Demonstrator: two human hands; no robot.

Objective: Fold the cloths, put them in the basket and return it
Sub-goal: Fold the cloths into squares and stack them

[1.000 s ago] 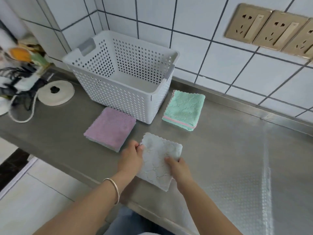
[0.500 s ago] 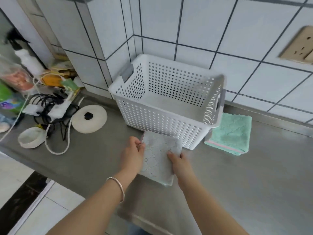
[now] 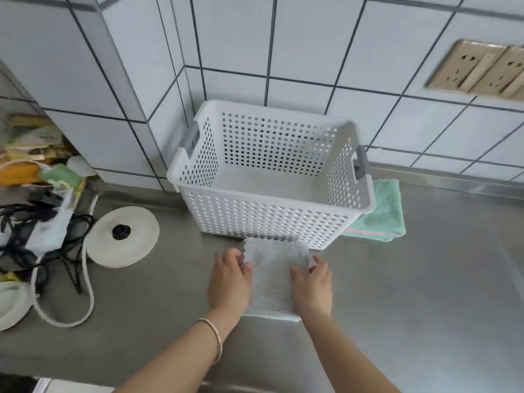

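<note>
A folded white cloth (image 3: 273, 275) with a scalloped edge lies on the steel counter, just in front of the white perforated basket (image 3: 263, 219). My left hand (image 3: 229, 279) grips its left side and my right hand (image 3: 312, 285) grips its right side. The basket stands upright against the tiled wall with nothing inside it. A folded green cloth (image 3: 380, 219) lies to the right of the basket, partly hidden behind its corner. The purple cloth is out of sight.
To the left lie a round white lid (image 3: 122, 236) with a black knob, tangled black cables (image 3: 42, 236), a white cord (image 3: 88, 293) and a white bowl (image 3: 11, 304). Wall sockets (image 3: 482, 72) sit at the upper right. The counter's front edge (image 3: 255, 385) runs below my forearms.
Both hands carried the white cloth left and toward the basket's front, onto the spot where the purple cloth lay. The purple cloth is no longer seen. The view swung left.
</note>
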